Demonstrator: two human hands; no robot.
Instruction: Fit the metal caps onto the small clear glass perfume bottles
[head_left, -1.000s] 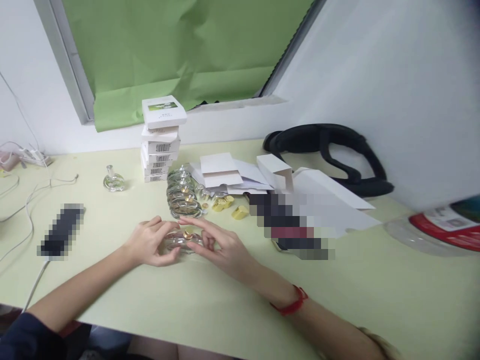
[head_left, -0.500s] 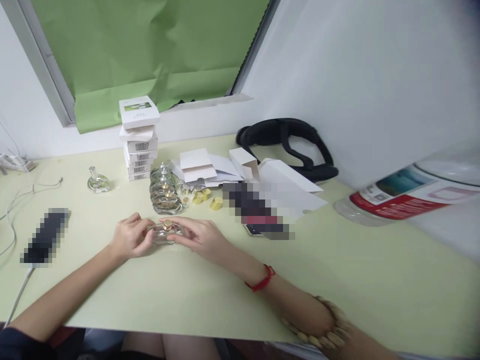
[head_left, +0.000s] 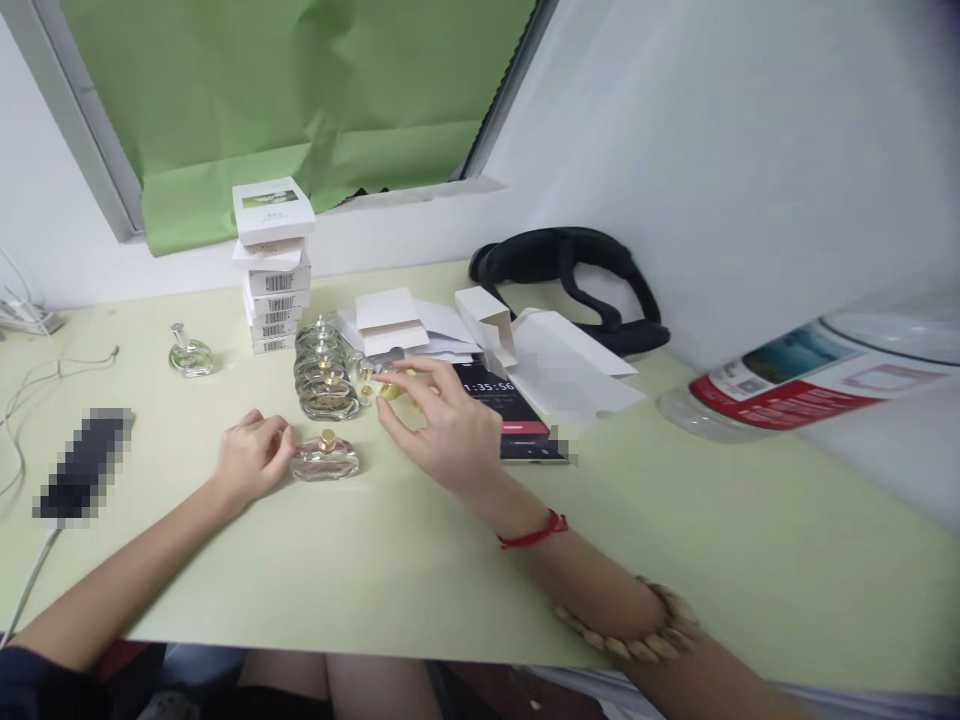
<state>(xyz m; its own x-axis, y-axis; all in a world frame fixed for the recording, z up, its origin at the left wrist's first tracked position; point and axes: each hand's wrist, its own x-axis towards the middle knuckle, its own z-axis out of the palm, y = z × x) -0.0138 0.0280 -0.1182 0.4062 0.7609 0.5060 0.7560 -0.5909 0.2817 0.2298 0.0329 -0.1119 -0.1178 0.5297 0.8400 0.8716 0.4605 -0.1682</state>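
My left hand (head_left: pixel 251 458) rests on the worktop (head_left: pixel 420 560), loosely curled, its fingertips touching the left side of the small glass bottle (head_left: pixel 325 460) with the gold collar but not gripping it. The bottle lies just in front of the row of like bottles (head_left: pixel 324 378), with the stack of white boxes (head_left: pixel 271 270) behind that row. I judge it hard, smooth and breakable, light enough for two fingers yet slippery on its rounded faces, so I would take it by the flat sides of the body, not the narrow neck.

My right hand (head_left: pixel 442 425) is spread open just right of that row, fingertips over the gold caps (head_left: pixel 396 384), holding nothing I can see. Half a second ago both hands cradled the bottle; now the right has left it and gone to the caps, uncovering the phone (head_left: pixel 510 410) beside them.
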